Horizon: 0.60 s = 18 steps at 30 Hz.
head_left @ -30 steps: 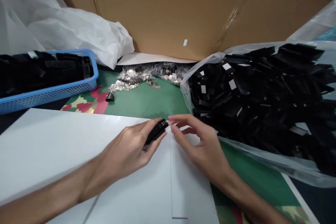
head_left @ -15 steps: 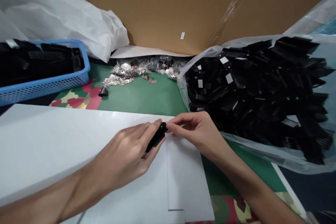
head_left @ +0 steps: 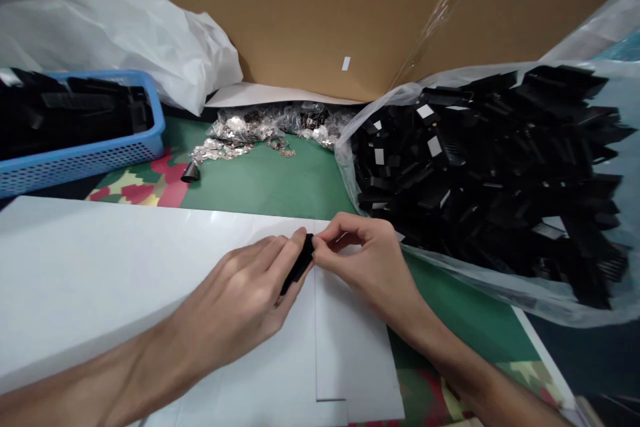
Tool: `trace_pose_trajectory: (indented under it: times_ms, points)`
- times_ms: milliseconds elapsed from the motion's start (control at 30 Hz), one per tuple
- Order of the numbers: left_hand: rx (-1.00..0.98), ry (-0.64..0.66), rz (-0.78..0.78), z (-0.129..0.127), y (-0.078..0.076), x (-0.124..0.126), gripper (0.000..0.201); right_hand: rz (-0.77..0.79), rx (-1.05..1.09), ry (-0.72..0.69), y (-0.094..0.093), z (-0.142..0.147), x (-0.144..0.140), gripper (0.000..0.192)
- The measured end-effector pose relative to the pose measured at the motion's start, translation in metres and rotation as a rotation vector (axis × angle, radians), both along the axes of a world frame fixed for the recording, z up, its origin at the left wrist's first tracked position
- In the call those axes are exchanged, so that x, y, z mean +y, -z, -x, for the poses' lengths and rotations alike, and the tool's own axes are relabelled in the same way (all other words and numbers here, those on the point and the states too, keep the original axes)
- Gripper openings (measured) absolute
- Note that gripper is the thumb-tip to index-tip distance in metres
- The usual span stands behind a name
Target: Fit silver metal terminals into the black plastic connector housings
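My left hand [head_left: 255, 280] is closed around a small black plastic part [head_left: 299, 263], held tilted over the white board [head_left: 125, 253]. At the upper end of that part, my right hand [head_left: 367, 250] pinches with thumb and forefinger. Whatever lies between those two fingertips is too small or too hidden to make out. Beyond the hands, small silvery metal pieces [head_left: 220, 149] lie loose on the green surface, in front of clear plastic bags [head_left: 250, 123] of similar pieces.
A blue basket [head_left: 155, 110] of black parts stands at the left, beside white plastic sheeting [head_left: 150, 33]. Many black parts [head_left: 480, 167] fill a clear bag [head_left: 345, 153] on the right. A cardboard wall [head_left: 290, 13] rises behind. A dark cone-shaped piece [head_left: 191, 173] lies near the metal pieces.
My right fingertips have moved in closer against the black part's end, covering more of it. The black part has turned slightly in my left hand. The view has shifted a little.
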<state>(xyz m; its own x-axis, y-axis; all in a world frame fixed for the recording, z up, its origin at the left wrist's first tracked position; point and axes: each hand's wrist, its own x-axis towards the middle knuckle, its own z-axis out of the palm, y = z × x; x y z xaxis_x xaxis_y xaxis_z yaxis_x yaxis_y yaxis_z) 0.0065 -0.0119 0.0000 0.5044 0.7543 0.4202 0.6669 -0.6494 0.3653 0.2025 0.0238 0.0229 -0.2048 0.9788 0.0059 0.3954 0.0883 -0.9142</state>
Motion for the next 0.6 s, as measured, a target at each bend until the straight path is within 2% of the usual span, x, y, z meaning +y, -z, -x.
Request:
trace_pose_trajectory:
  times_ms: [233,600]
  points:
    - [0.029,-0.037,0.044,0.002,-0.004,0.003,0.035,0.074,0.055,-0.179,-0.005,-0.015,0.013,0.013]
    - [0.003,-0.017,0.058,0.004,-0.006,0.0,0.037,0.132,0.086,-0.215,-0.004,-0.016,0.014,0.016]
